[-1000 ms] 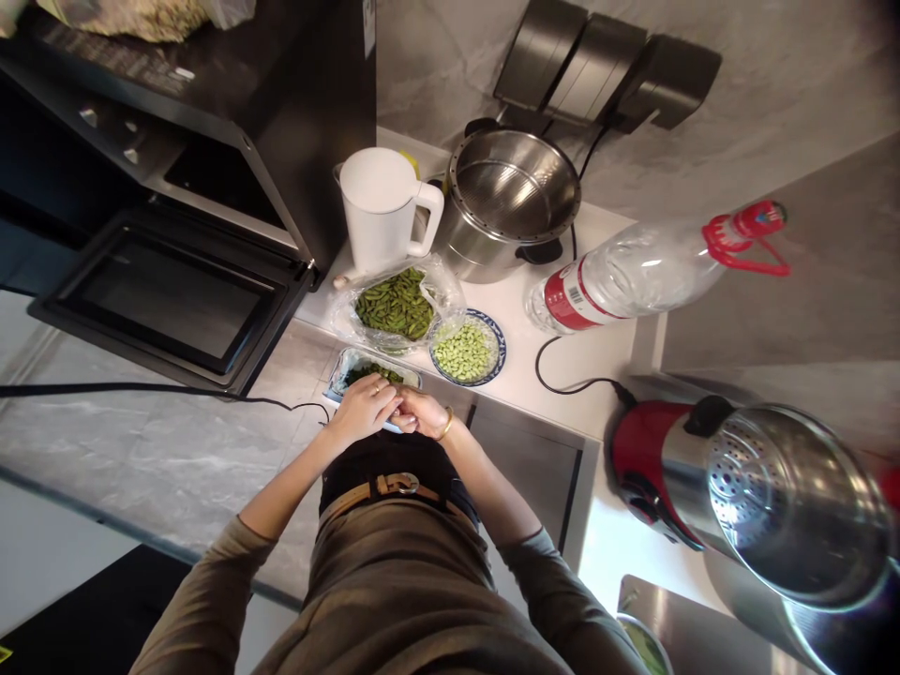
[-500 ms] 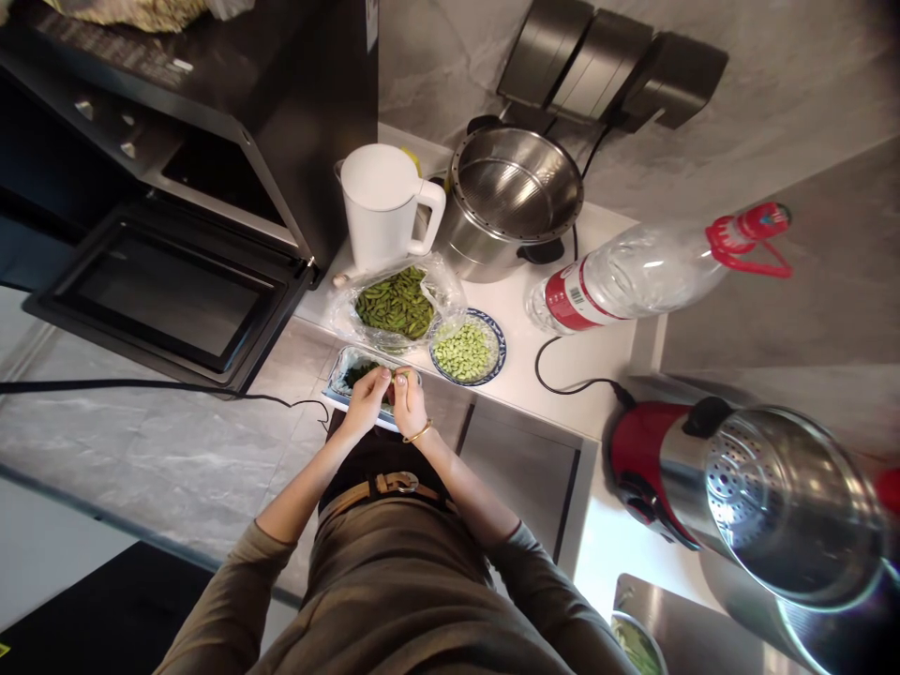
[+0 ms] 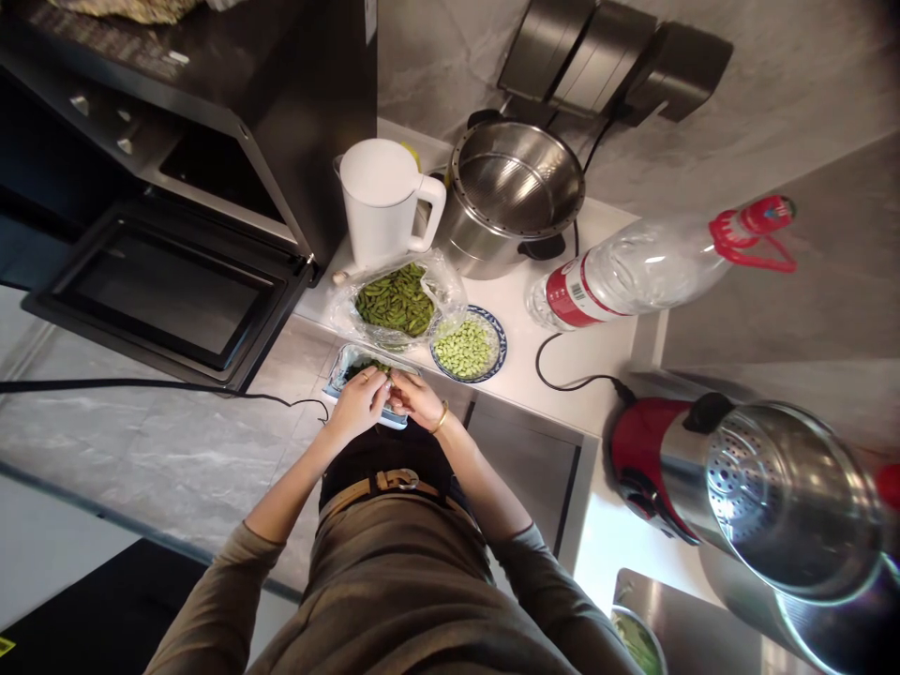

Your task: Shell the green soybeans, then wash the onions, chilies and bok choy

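Note:
My left hand (image 3: 360, 401) and my right hand (image 3: 416, 397) meet over a small lined bin (image 3: 395, 421) in front of the counter edge. Both have their fingers bent and pinched at an edamame pod, which the fingertips mostly hide. Dark green empty husks (image 3: 367, 365) lie inside the bin. On the counter just beyond, a clear plastic bag (image 3: 342, 314) holds a heap of whole edamame pods (image 3: 397, 302). To its right stands a blue-and-white plate (image 3: 502, 342) full of shelled pale green beans (image 3: 464, 349).
Behind the bag stand a white jug (image 3: 380, 206) and a steel pot (image 3: 485, 246). A large water bottle (image 3: 633, 267) is on the right, near a red-and-steel cooker (image 3: 651, 450). At left an oven door (image 3: 169, 291) hangs open, with a black cable (image 3: 175, 385) below it.
My hands have turned and shifted: the left wrist moved a little left, the right wrist a little right and up. The pod between the fingertips is now less visible.

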Demonstrator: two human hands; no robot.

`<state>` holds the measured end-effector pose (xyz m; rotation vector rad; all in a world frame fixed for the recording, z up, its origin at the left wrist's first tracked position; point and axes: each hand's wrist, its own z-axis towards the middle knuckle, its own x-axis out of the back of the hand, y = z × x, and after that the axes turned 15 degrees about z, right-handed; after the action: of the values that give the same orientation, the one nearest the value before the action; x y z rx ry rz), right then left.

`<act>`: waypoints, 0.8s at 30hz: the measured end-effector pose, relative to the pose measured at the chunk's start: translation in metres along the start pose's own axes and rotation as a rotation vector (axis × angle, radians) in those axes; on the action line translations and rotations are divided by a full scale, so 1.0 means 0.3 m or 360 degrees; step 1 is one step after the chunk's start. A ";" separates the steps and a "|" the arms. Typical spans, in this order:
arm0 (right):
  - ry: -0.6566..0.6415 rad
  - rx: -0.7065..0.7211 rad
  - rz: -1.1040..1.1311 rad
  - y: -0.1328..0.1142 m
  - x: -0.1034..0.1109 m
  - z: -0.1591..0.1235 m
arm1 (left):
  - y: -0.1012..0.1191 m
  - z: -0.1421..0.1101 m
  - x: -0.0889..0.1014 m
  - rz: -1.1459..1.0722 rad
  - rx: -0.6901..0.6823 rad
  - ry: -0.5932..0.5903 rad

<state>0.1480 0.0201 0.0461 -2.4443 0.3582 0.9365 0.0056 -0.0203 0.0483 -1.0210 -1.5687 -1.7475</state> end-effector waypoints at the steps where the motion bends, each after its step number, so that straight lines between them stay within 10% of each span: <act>1: -0.0033 0.0029 -0.0014 0.001 0.002 -0.001 | -0.002 0.001 0.006 -0.0037 0.0007 -0.0001; 24: -0.0134 -0.0152 0.0082 -0.049 0.003 -0.027 | -0.012 0.027 0.039 -0.0683 0.0223 0.0090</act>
<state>0.1591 0.0282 0.0560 -2.4828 0.3561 1.0984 -0.0025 -0.0108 0.0564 -0.5901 -1.9477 -1.8845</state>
